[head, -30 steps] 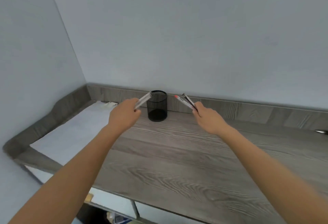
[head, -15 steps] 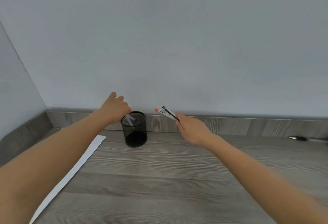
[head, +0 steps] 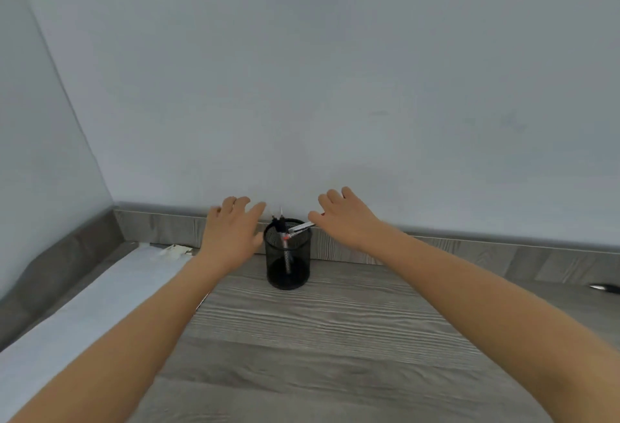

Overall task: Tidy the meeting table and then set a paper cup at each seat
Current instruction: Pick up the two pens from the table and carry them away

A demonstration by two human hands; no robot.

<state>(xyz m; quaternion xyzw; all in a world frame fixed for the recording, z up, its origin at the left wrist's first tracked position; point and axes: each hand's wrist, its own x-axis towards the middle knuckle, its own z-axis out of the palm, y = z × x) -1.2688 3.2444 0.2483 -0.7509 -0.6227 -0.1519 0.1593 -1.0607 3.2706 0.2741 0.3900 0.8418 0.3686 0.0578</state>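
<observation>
Now we are tidying pens away, left hand [head: 231, 238] and right hand [head: 345, 221] hovering spread-fingered and empty beside the pen cup [head: 288, 268]; next, probably, fetching the stray pen [head: 605, 287] far right.

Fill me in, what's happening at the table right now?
A person is tidying pens into the black mesh pen holder on the wooden table. Both hands are open and hold nothing: the left hand hovers just left of the holder's rim, the right hand just right of it. Several pens stand inside the holder, one leaning on its rim. A white paper sheet lies along the table's left side, and a stray pen lies at the far right edge.
</observation>
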